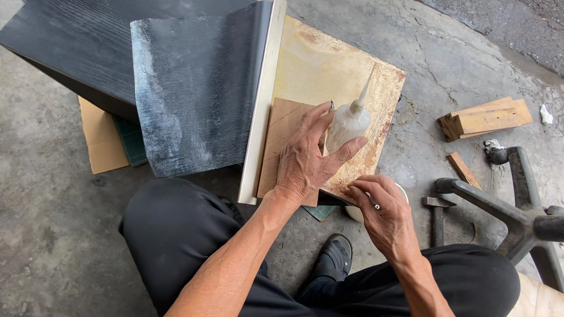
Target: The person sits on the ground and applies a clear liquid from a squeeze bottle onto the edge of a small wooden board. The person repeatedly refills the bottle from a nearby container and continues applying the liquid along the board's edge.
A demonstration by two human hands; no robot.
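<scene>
My left hand point(306, 154) grips a whitish squeeze bottle point(348, 124) with a long pointed nozzle, held over a glue-stained yellowish board point(329, 64). The hand also rests on a small brown wood panel point(282, 132) lying on that board. My right hand point(382, 211) is at the board's near edge, its fingers pinched on a small dark object that I cannot make out. A dark wood-grain sheet point(194, 88) curls up from the board along a pale edge strip point(261, 111).
A large dark panel point(76, 41) lies at the upper left over cardboard point(103, 141). Wood offcuts point(484, 117), a hammer point(436, 214) and a chair base point(517, 205) are on the concrete to the right. My knees and a black shoe point(335, 255) are below.
</scene>
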